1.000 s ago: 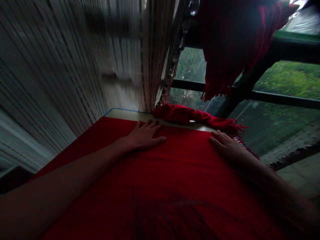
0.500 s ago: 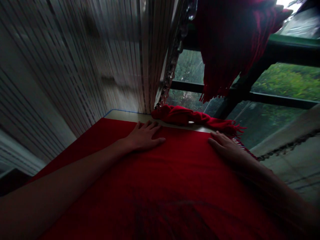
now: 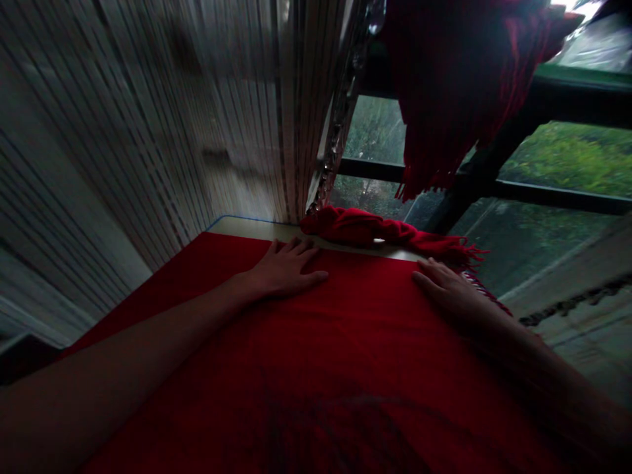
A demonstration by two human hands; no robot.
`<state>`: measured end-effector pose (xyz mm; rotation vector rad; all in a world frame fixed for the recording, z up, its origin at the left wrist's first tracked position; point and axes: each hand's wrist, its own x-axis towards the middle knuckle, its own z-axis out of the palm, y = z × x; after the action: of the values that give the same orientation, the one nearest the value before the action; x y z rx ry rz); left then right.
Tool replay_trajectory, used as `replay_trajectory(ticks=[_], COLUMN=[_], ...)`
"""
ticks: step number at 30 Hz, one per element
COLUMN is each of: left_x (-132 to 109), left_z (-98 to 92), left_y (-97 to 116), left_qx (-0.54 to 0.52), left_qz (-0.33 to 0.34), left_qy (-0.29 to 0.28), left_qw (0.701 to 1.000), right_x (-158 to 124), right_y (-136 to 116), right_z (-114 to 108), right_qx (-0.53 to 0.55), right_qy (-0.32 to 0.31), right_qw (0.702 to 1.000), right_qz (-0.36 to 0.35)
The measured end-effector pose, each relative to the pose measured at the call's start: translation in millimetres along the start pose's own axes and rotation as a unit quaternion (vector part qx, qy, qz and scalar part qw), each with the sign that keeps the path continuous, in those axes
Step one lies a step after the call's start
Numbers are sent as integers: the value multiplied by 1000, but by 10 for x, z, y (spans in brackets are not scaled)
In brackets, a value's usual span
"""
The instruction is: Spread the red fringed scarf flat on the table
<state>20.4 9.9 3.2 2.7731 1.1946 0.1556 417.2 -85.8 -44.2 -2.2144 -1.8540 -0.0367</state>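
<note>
A red cloth (image 3: 340, 342) lies spread over a pale tabletop (image 3: 247, 228), whose far strip shows beyond the cloth's edge. Near that edge my left hand (image 3: 285, 268) rests flat on the cloth with its fingers spread. My right hand (image 3: 447, 283) lies at the cloth's far right, fingers stretched out toward the edge; it grips nothing that I can see. Just past both hands, a bunched red scarf (image 3: 365, 227) with a fringed end lies along the back of the table. Dark blurred strands show over the cloth in the foreground.
A striped string curtain (image 3: 237, 118) hangs at the left, with a strand of clear beads (image 3: 330, 158) on its edge. Another fringed red scarf (image 3: 444, 99) hangs before the dark-framed window (image 3: 557, 191). Pale fabric with dark trim (image 3: 582, 306) is at the right.
Both hands keep the same place on the cloth. The view has shifted very slightly; the curtain and pale fabric sit a little differently.
</note>
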Motion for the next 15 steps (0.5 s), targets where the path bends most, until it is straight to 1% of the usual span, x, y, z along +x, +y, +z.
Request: replay_trajectory(ticks=[8,15], left_x=[7,0], left_z=[-1,-7], left_y=[3,14], left_qx=[-4,1], left_qz=[2,-2], left_qy=[1,-1], left_qw=[1000,1000], right_x=[12,-15], right_y=[12,-44], right_z=[5,-36], right_qx=[-2,-4], right_qy=[-5,-12], right_qw=[1000,1000], right_qz=[-2,5])
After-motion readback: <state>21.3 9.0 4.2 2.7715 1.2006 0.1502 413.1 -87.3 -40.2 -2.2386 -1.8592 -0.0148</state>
